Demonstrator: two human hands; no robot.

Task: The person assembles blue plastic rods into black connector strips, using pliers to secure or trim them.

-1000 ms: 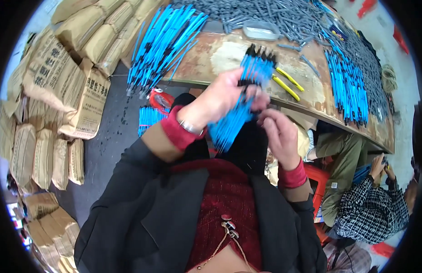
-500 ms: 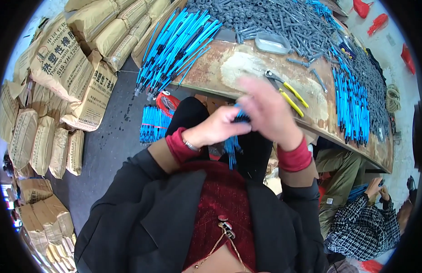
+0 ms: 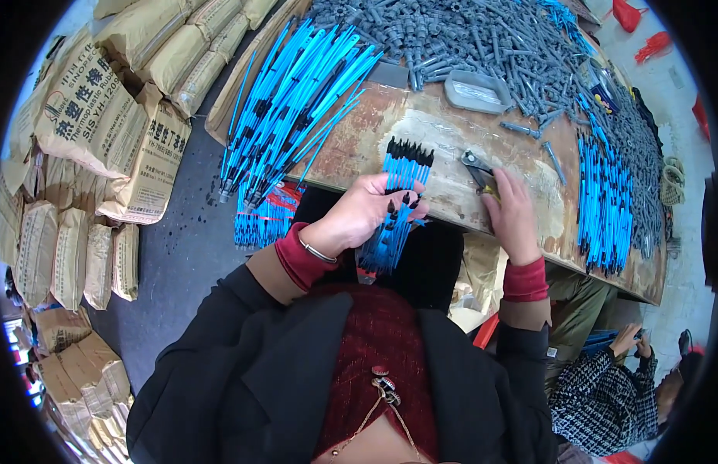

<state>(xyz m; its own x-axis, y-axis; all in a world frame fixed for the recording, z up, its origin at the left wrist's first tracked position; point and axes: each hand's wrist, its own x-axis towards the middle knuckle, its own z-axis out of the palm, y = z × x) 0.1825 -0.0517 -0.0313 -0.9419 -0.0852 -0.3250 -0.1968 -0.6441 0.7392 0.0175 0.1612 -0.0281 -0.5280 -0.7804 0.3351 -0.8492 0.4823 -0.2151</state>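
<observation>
My left hand [image 3: 363,214] is closed around a bundle of thin blue tubes with black tips [image 3: 407,172], held over my lap at the table's near edge. Some tubes point up past the fingers, while others hang below them. On the table to the right, my right hand [image 3: 515,219] has its fingers curled over the handles of a pair of pliers [image 3: 475,162]. The metal jaws point away from me, and most of the yellow handles is hidden beneath the hand.
Blue tubes [image 3: 297,100] lie heaped at the table's left, with more [image 3: 604,205] at its right. Grey plastic parts [image 3: 490,46] cover the back, near a clear tray [image 3: 476,93]. Paper sacks [image 3: 80,124] are stacked at left. Another person's hands [image 3: 629,339] show at lower right.
My right hand has left my left hand and moved right onto the pliers. The bundle now stands in view in my left hand; before, the hands mostly hid it.
</observation>
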